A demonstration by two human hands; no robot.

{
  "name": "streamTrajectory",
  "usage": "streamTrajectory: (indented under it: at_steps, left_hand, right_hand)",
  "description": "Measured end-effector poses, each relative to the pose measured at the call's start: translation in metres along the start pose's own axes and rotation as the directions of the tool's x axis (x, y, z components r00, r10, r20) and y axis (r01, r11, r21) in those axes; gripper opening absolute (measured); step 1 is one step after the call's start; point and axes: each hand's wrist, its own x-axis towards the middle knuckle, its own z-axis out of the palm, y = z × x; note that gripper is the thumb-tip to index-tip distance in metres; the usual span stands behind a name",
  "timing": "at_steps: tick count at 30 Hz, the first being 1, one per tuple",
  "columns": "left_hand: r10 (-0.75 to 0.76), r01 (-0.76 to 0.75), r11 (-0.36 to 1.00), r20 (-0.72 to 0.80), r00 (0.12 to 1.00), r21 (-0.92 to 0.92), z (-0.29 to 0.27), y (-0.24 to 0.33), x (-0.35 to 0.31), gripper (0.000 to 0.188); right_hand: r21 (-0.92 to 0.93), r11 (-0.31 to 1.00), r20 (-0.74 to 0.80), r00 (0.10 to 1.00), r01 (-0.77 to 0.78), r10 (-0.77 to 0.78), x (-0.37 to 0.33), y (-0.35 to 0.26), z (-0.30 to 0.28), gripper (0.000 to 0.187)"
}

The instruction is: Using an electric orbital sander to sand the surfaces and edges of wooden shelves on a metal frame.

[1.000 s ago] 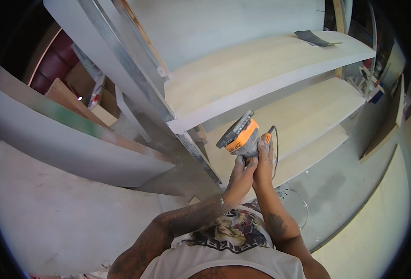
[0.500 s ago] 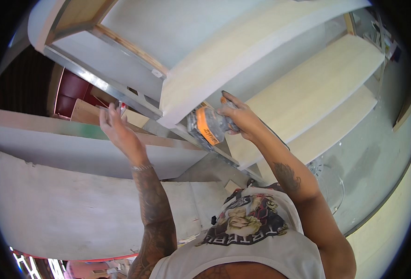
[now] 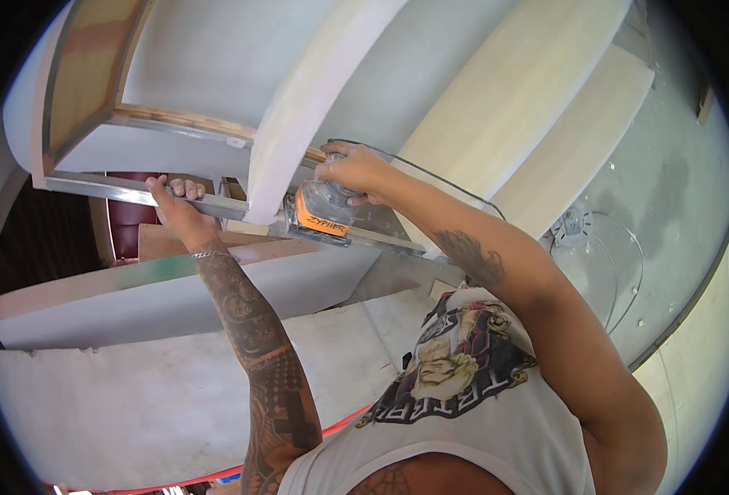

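My right hand (image 3: 355, 172) is wrapped around the top of a dusty grey power sander (image 3: 322, 213) with an orange band. The sander's base rests against the frame rail, right beside the lower end of a pale curved board (image 3: 303, 103). A dark cord runs from the sander behind my right forearm. To the left, my left hand (image 3: 185, 213) is closed around a metal rail (image 3: 105, 187), fingers over its far side and the thumb along the near one. What lies under the sander's pad is hidden.
More pale curved boards (image 3: 472, 107) rise to the right of the sander. A long white panel (image 3: 183, 293) lies below my left hand, in front of a dark red padded piece (image 3: 125, 214). On the grey floor are a round dusty object (image 3: 573, 224) and a looped cable (image 3: 641, 264).
My left hand has gone from raised and open to gripping the metal rail. The sander has come down flatter against the frame. The whole view has turned and shifted.
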Motion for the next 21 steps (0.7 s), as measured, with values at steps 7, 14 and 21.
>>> streamTrajectory:
  at_steps: [7,14,21]
  left_hand:
    - [-0.001,0.002,1.000,-0.022,1.000,0.031,0.002,-0.004,0.001,0.034]
    - [0.013,-0.013,0.999,-0.016,1.000,0.044,0.007,-0.011,-0.002,0.033]
    - [0.010,-0.010,0.999,0.000,1.000,0.048,0.007,-0.015,-0.007,0.031]
  right_hand:
    - [0.024,1.000,0.034,0.999,0.018,-0.019,0.000,0.004,-0.003,0.078]
    - [-0.008,0.999,0.054,0.998,0.045,-0.044,0.002,0.006,-0.011,0.077]
    - [-0.018,0.999,0.076,0.996,0.048,-0.046,0.000,0.006,-0.013,0.079]
